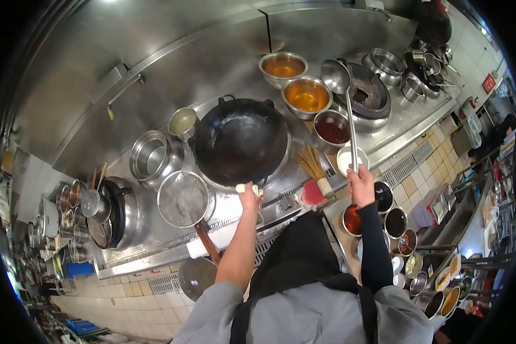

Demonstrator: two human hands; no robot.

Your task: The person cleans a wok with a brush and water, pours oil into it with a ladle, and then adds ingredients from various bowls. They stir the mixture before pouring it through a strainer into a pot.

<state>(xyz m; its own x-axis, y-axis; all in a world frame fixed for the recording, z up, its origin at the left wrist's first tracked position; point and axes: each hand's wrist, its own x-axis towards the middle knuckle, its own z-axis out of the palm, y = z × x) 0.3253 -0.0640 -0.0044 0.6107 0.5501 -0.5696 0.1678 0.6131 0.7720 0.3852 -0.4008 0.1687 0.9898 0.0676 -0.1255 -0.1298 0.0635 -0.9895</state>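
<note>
A large black wok rests on the burner in front of me, its inside dark and shiny. My left hand is closed on a pale folded cloth at the wok's near rim; a wok handle under it is hidden. In my right hand is the handle of a long metal ladle, its bowl raised beside the bowls of amber liquid. A bamboo wok brush leans at the counter's front edge between my hands. Left of the wok lies a round mesh strainer with a wooden handle.
Two steel bowls of amber liquid stand behind right, near a pot of dark red liquid. A second wok station is further right. Steel pots stand left. Several seasoning containers crowd beside my right arm.
</note>
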